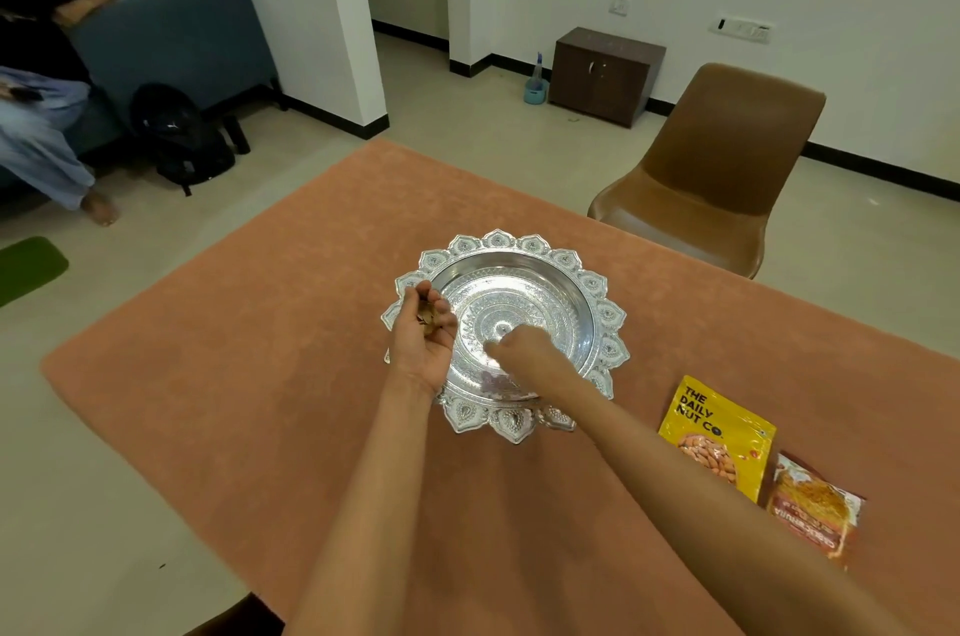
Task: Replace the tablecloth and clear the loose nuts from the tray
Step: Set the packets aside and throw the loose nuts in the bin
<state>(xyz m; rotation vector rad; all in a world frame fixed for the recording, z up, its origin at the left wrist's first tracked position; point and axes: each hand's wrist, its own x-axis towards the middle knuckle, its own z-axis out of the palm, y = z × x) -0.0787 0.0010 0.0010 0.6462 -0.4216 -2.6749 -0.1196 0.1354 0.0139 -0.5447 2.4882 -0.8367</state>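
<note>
An ornate silver tray (530,271) with a petal-shaped rim stands in the middle of the orange tablecloth (291,354). My left hand (423,334) hovers palm-up over the tray's left rim, fingers cupped round several brown nuts (427,315). My right hand (522,352) reaches down into the tray's near side, fingers bunched and blurred against the metal; I cannot see what it pinches. The rest of the tray's bottom shows bare metal.
A yellow almond packet (719,432) and an orange snack packet (813,505) lie on the cloth to the right. A brown chair (711,172) stands at the table's far right side. A sofa with a seated person (47,136) and a black bag (182,136) are at left.
</note>
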